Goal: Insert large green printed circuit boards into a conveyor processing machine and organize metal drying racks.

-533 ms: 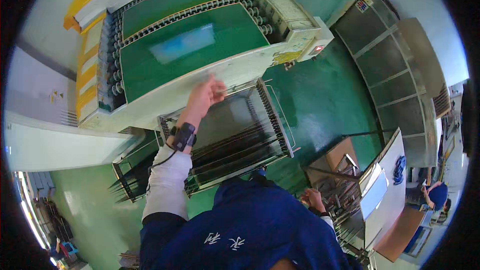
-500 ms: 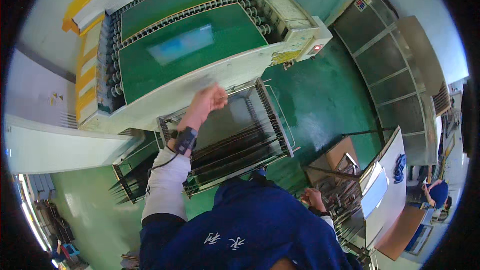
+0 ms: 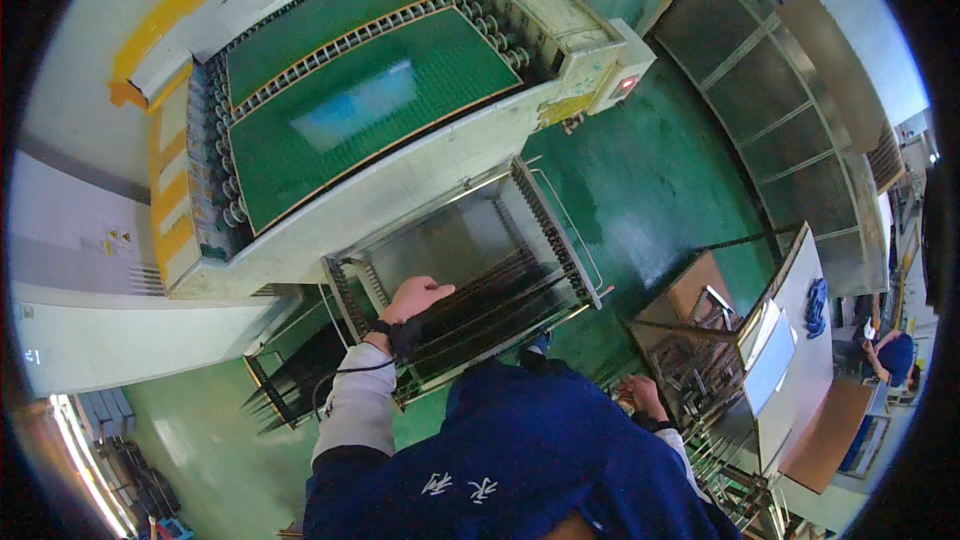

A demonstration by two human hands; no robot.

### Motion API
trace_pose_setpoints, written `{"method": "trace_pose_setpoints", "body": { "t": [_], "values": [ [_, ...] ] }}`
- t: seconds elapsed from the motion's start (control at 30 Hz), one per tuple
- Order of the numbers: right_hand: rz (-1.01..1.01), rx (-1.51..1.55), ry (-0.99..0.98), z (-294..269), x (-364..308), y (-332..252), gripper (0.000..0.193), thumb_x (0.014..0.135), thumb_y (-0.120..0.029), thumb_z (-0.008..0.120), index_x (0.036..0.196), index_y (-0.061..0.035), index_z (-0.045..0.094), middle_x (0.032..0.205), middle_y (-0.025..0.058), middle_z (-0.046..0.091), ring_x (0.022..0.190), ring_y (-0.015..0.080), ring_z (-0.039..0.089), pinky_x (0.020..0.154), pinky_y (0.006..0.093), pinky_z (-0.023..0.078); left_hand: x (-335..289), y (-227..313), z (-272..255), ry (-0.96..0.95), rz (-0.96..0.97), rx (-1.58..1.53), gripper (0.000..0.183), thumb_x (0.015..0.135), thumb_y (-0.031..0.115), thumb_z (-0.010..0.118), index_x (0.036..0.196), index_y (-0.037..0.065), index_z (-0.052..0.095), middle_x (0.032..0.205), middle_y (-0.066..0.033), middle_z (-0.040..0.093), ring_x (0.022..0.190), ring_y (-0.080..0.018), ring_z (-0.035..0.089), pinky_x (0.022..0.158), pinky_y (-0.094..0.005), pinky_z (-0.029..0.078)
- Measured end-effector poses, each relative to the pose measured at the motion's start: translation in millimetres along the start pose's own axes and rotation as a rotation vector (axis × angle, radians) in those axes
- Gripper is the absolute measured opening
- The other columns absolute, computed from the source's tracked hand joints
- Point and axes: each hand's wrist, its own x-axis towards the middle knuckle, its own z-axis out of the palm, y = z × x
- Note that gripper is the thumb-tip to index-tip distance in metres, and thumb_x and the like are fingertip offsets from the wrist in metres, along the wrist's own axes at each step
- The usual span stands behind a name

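My left hand (image 3: 415, 300), with a dark band at the wrist, is over a slotted metal rack (image 3: 562, 230). Its fingers are curled, and their undersides are hidden, so I cannot tell what they hold, if anything. Below and beside this hand, several thin dark panels (image 3: 480, 312) stand in the rack's slots. My right hand (image 3: 645, 397) is low beside my body on the right, fingers closed. Whatever it may grip is too small to make out. Nearest to it is a jumble of metal frames (image 3: 700, 340).
Beyond the rack, a roller conveyor (image 3: 392, 18) carries two green panels (image 3: 370, 115). Another rack of dark panels (image 3: 295, 370) is at left. At right are a cardboard sheet (image 3: 690, 290), a tilted white board (image 3: 812, 340) with papers and a blue cloth, and a distant person (image 3: 890, 358).
My left hand has come down and back from near the conveyor's front edge to over the dark panels. My right hand stays closed at about the same place, while the whole view has shifted slightly.
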Motion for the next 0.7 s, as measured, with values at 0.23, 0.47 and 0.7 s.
{"method": "trace_pose_setpoints", "body": {
  "t": [0.23, 0.47, 0.7],
  "values": [
    [-0.090, 0.171, -0.230, 14, -6, -15, 0.013, 0.088, -0.015, 0.052, 0.081, -0.0038, 0.052, 0.069, 0.0082, 0.057, 0.057, 0.0200, 0.057, 0.045, 0.0308, 0.046, 3, 9, -13, 0.047, -0.026, -0.009, 0.056, 0.076, 0.054, 0.060, 0.082, -0.001, 0.067, 0.074, -0.0171, 0.064, 0.068, -0.0303, 0.061, 0.064, -0.0382, 0.046],
    [-0.075, 0.067, 0.021, 36, -28, -25, 0.012, 0.089, -0.013, 0.051, 0.084, -0.0021, 0.053, 0.076, 0.0145, 0.062, 0.058, 0.0239, 0.060, 0.048, 0.0353, 0.051, -4, 8, 7, 0.115, 0.229, 0.161, 0.039, 0.084, 0.040, 0.056, 0.079, 0.002, 0.065, 0.074, -0.0198, 0.061, 0.071, -0.0384, 0.058, 0.063, -0.0449, 0.045],
    [-0.110, 0.162, -0.064, 27, 0, -7, 0.016, 0.084, -0.016, 0.058, 0.088, -0.0006, 0.054, 0.073, 0.0126, 0.059, 0.058, 0.0254, 0.060, 0.049, 0.0353, 0.050, 2, 7, 12, 0.050, 0.410, 0.291, 0.031, 0.088, 0.032, 0.049, 0.078, 0.003, 0.058, 0.075, -0.0193, 0.059, 0.073, -0.0398, 0.056, 0.064, -0.0492, 0.043]
  ]
}}
